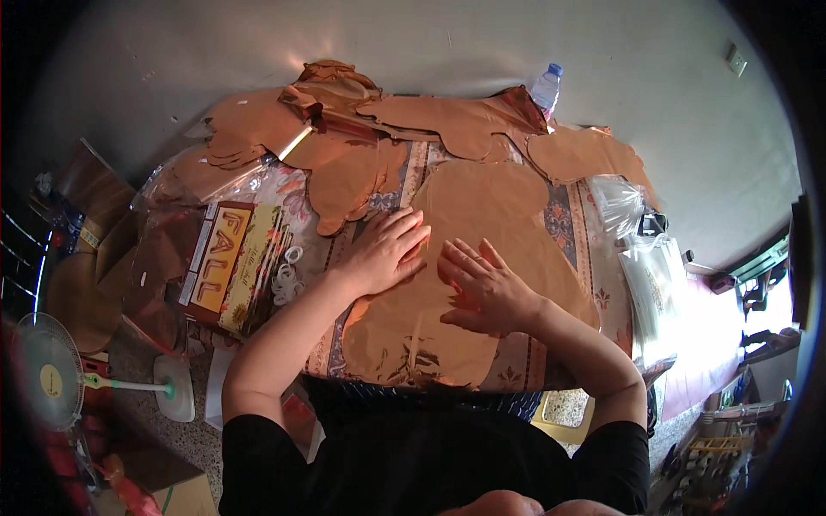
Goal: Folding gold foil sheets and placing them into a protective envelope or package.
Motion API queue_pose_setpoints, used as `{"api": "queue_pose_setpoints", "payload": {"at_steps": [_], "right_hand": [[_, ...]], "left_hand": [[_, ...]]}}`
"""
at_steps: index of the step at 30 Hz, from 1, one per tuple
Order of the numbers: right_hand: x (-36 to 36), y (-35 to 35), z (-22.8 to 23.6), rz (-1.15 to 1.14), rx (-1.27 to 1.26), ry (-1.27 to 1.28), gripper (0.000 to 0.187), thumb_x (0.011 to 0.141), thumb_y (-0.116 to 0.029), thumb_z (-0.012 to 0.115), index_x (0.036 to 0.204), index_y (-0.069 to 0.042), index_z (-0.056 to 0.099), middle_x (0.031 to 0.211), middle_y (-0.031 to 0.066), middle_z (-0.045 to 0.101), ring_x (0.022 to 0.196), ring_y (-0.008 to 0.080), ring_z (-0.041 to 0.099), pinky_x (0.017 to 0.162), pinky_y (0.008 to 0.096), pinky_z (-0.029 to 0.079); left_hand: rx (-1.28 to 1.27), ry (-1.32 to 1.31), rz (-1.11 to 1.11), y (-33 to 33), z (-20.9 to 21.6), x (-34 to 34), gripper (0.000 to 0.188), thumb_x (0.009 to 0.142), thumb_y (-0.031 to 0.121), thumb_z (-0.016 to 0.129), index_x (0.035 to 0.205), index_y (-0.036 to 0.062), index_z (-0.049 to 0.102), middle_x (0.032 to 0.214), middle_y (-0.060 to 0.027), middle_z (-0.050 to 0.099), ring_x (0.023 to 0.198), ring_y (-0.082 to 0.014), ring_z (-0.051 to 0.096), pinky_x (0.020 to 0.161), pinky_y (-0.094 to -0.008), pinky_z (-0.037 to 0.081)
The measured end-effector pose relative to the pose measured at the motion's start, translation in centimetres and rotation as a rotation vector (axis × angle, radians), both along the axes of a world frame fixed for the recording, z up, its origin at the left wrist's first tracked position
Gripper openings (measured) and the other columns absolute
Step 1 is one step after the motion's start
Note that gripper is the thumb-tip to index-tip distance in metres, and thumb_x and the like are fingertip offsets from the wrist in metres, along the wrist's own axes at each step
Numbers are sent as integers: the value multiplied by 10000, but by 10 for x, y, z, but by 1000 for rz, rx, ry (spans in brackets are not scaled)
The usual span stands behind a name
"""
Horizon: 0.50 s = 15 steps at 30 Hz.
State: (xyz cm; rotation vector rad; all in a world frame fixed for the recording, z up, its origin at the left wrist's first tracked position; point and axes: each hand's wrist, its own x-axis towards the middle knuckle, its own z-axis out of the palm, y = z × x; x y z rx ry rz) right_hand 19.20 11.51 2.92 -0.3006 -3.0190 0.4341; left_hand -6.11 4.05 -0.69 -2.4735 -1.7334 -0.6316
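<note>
A large flat copper-coloured foil balloon [486, 202], uninflated and with rounded lobes, lies spread over the patterned tablecloth in front of me. My left hand [385, 251] rests on its left part, palm down, fingers stretched out and close together. To the right, my right hand [486, 291] is over the middle of the foil with fingers and thumb apart; I cannot tell whether it touches. Neither hand holds anything. Near my body the foil's lower end is creased and shiny.
More flat foil balloons [439, 116] lie piled along the table's far side. A clear bottle [547, 88] stands by the wall. Left are printed packets [225, 267] and white rings [288, 279]; right, clear plastic bags [654, 275]. A fan [52, 370] stands at far left.
</note>
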Motion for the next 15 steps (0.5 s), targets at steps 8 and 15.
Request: {"api": "queue_pose_setpoints", "payload": {"at_steps": [8,15], "right_hand": [[2,0,-13,21,148,-12,829,901,-549,518,1490,-22,267,1561,201,215,1470,351,139,1173,552,61],[5,-2,-5,35,131,-94,846,894,-561,526,1510,-53,247,1574,175,205,1478,320,128,1167,569,38]], "left_hand": [[131,185,48,-3,23,-10,591,887,436,604,1330,55,518,1450,-132,428,1393,-255,333,1161,-442,218],[121,159,10,-11,12,-29,387,895,292,609,1191,42,607,1279,-106,576,1236,-268,492,1061,-417,378]]}}
